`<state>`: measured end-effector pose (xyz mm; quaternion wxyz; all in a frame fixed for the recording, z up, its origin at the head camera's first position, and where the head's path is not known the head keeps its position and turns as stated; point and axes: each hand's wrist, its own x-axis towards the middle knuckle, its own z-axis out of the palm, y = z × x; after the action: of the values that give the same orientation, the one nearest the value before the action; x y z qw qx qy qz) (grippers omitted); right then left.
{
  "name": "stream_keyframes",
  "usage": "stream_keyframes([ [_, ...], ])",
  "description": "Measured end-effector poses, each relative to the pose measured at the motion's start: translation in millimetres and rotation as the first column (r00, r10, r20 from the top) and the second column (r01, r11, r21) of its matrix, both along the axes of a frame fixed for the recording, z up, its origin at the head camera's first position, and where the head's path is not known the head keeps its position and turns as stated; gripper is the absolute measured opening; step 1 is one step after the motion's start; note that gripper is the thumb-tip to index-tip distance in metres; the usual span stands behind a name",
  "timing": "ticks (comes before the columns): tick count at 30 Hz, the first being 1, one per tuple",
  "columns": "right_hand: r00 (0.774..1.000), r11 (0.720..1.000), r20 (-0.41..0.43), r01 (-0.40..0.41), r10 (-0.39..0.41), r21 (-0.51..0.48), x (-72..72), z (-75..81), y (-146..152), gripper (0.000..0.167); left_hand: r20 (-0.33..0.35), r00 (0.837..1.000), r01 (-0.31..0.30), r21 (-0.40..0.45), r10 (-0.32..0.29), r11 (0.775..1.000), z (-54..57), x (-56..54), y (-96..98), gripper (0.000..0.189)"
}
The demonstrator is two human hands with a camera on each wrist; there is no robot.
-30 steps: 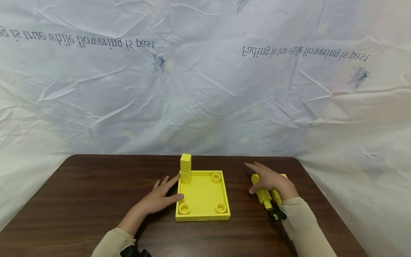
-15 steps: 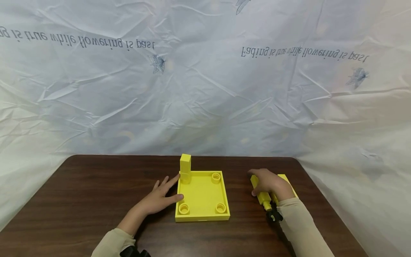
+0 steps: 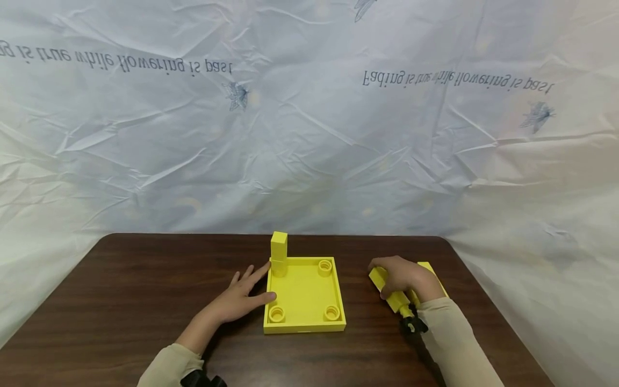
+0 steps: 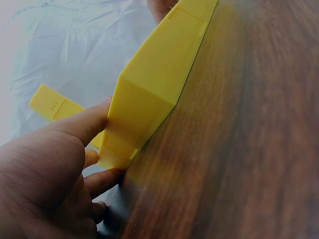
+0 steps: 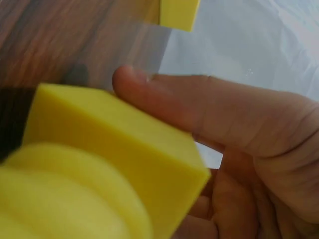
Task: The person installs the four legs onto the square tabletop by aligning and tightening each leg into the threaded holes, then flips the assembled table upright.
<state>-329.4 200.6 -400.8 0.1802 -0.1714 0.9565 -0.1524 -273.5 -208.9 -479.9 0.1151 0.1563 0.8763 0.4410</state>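
A square yellow tray-like base [image 3: 306, 290] lies on the table, with round sockets at three visible corners. In its back-left corner a square yellow post [image 3: 279, 247] stands upright. My left hand [image 3: 237, 302] lies along the base's left side, its thumb over the rim and a fingertip by the back-left corner. The left wrist view shows that hand against the base's outer wall [image 4: 149, 84]. My right hand [image 3: 408, 277] grips another square yellow post [image 3: 398, 302], thumb along one face. A stepped round peg [image 5: 65, 194] on its end faces the right wrist camera.
Another yellow piece [image 3: 432, 269] lies beyond the right hand, partly hidden by it. The dark wood table [image 3: 159, 279] ends at a back edge before a pale wrinkled sheet [image 3: 309, 134]. A black wrist device [image 3: 203, 379] is on the left sleeve.
My right hand has come down from above the yellow posts and closed on the nearer one, whose far end has swung left. The left hand and the base have stayed in place.
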Motion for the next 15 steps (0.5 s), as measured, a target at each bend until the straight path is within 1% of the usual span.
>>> stream_keyframes([
  [4,0.999,0.999,0.009,-0.044,0.045,-0.029,1.8,4.9,-1.5,0.061,0.007,1.0,0.006,0.007,-0.006,1.0,0.4,0.6,1.5,0.087],
  [8,0.997,0.995,-0.006,-0.08,0.079,-0.068,4.3,9.6,-3.1,0.06,0.009,1.0,0.011,0.006,-0.011,1.0,0.9,0.8,2.7,0.087],
  [10,0.994,0.99,-0.029,-0.111,0.109,-0.085,5.4,11.8,-4.2,0.06,0.001,1.0,0.017,0.002,-0.017,1.0,1.3,0.8,2.9,0.088],
  [15,0.981,0.977,-0.105,-0.175,0.163,-0.122,4.6,13.9,-7.4,0.059,-0.001,1.0,0.009,0.001,-0.009,1.0,1.2,0.7,2.1,0.087],
])
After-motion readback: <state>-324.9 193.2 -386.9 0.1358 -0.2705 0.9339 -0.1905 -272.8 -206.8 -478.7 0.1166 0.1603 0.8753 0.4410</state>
